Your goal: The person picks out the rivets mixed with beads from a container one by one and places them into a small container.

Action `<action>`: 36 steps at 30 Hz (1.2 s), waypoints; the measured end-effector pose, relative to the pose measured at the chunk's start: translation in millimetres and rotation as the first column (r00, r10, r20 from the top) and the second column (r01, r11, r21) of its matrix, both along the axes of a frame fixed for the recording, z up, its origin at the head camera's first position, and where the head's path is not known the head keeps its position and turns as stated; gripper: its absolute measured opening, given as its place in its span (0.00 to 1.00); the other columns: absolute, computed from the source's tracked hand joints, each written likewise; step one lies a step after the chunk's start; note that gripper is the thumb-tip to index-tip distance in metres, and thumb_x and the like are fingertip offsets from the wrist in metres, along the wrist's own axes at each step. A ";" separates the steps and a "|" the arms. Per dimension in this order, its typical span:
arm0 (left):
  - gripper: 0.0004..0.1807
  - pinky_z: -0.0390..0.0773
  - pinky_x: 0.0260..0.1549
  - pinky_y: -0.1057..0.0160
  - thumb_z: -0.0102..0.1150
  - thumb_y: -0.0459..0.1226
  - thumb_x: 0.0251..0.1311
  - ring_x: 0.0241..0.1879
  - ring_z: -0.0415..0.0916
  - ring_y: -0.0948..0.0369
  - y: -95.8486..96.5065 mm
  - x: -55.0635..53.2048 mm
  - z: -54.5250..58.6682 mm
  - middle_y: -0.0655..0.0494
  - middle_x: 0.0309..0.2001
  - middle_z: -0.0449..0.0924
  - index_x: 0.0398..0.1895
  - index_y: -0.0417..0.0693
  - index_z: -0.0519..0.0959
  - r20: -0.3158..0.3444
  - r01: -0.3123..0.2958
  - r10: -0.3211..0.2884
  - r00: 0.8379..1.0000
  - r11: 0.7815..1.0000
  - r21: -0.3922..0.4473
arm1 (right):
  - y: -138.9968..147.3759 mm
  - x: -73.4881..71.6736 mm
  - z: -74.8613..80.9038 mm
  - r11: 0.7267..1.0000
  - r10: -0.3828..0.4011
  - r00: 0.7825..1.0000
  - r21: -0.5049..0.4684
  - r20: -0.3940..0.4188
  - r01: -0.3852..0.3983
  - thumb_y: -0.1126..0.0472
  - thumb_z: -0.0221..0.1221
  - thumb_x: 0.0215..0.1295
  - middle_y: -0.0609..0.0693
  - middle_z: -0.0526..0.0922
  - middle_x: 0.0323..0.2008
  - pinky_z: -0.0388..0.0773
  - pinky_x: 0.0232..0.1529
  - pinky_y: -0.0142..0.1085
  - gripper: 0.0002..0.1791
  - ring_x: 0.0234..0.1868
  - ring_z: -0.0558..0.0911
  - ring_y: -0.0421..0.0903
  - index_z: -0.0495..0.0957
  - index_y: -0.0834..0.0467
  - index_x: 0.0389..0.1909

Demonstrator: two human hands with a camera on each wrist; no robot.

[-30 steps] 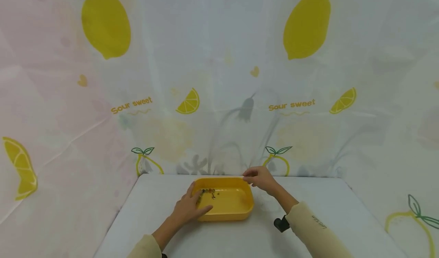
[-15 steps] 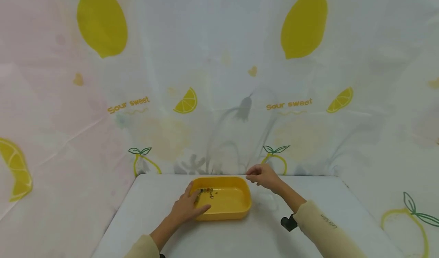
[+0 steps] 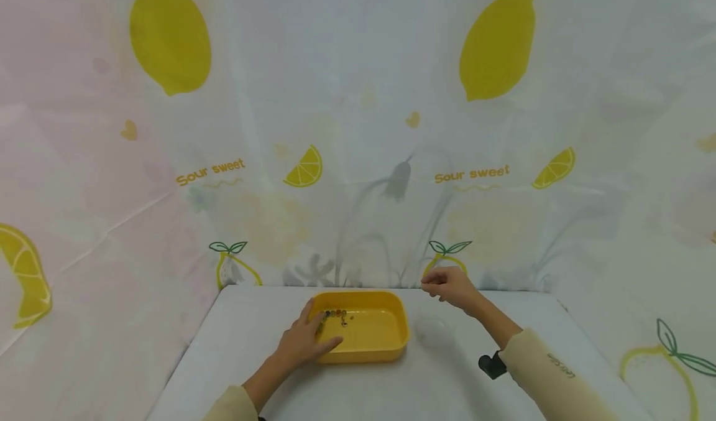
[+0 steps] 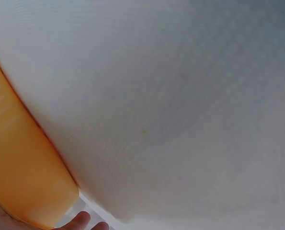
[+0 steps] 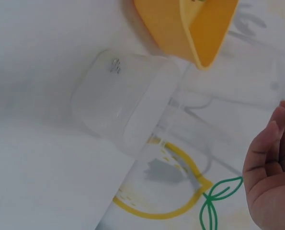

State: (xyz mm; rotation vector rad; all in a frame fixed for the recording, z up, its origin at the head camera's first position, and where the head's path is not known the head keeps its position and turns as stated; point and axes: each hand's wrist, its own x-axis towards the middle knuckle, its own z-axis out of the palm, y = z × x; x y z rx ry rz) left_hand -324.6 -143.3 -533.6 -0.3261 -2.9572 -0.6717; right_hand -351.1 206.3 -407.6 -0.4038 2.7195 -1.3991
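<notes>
A yellow plastic tray (image 3: 363, 356) sits on the white table. In its back left corner lie several small round beads (image 3: 334, 313) in a row, with a tiny dark and shiny piece (image 3: 344, 323) beside them. My left hand (image 3: 304, 340) rests spread over the tray's left side, thumb reaching across the front left corner. My right hand (image 3: 455, 289) is raised to the right of the tray, thumb and fingertips brought together; I cannot tell whether something small is between them. Below it stands a translucent container (image 5: 118, 100) with a small silvery wire-like piece (image 5: 115, 65) in it.
The white table (image 3: 246, 309) ends at the back against a hanging cloth (image 3: 358, 129) printed with lemons and "Sour sweet". More cloth closes in the left and right sides. A dark wrist device (image 3: 492, 366) hangs at my right sleeve.
My right hand has moved from the tray's back right corner to the right, above the translucent container, its fingertips still together. My left hand stays at the tray's left side.
</notes>
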 end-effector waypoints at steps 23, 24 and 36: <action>0.48 0.72 0.41 0.40 0.48 0.72 0.45 0.55 0.69 0.41 1.2 -1.8 -4.7 0.49 0.73 0.44 0.62 0.50 0.69 -0.001 -0.009 0.009 1.000 1.000 0.005 | 31.1 8.0 -2.0 0.997 -0.073 0.997 0.037 0.020 0.073 0.58 0.60 0.60 0.53 0.83 0.34 0.77 0.33 0.39 0.12 0.33 0.78 0.46 0.79 0.60 0.41; 0.48 0.72 0.41 0.40 0.48 0.72 0.45 0.55 0.69 0.41 1.2 -2.0 -5.3 0.49 0.73 0.44 0.62 0.50 0.69 0.000 -0.009 0.009 1.000 1.000 0.004 | 31.8 8.4 -2.8 0.996 -0.081 0.996 0.031 0.030 0.080 0.57 0.61 0.59 0.53 0.83 0.34 0.77 0.33 0.39 0.13 0.33 0.79 0.47 0.79 0.60 0.41; 0.49 0.72 0.41 0.40 0.48 0.72 0.44 0.52 0.71 0.41 0.1 -1.8 -5.5 0.49 0.73 0.44 0.64 0.51 0.67 -0.007 -0.001 0.001 1.000 1.000 0.016 | 39.7 11.5 -7.5 0.994 -0.099 0.994 0.046 0.052 0.097 0.56 0.60 0.60 0.55 0.82 0.37 0.76 0.33 0.38 0.16 0.35 0.79 0.47 0.79 0.63 0.42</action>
